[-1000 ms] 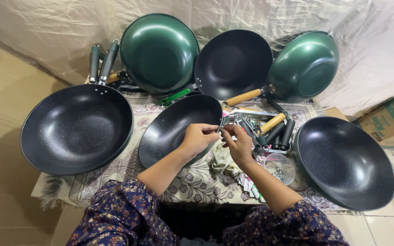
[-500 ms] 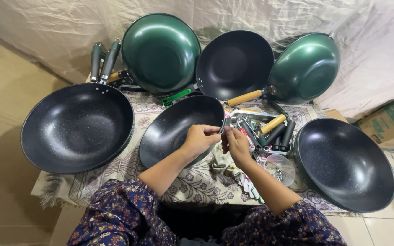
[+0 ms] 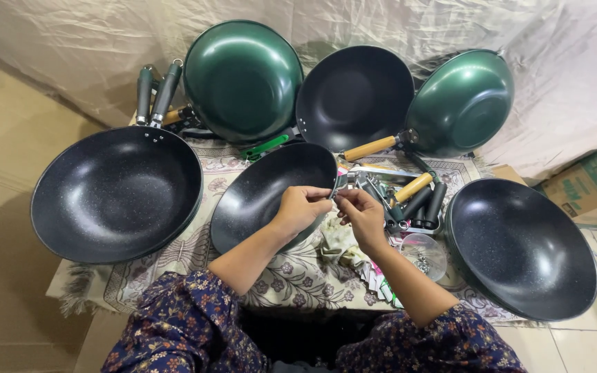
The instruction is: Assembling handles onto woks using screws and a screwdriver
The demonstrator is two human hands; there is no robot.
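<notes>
**Hands meet at the rim of the middle wok**

A clear plastic cup (image 3: pixel 424 254) on the patterned cloth (image 3: pixel 291 273) holds small metal screws. Over the black wok (image 3: pixel 264 193), the left hand (image 3: pixel 300 208) and right hand (image 3: pixel 362 215) pinch a small metal fitting (image 3: pixel 336 195) between curled fingertips, wrists bent inward.

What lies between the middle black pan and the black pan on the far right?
In the head view, between the middle black pan and the right black pan lie both hands, loose handles and a clear bowl.
</notes>
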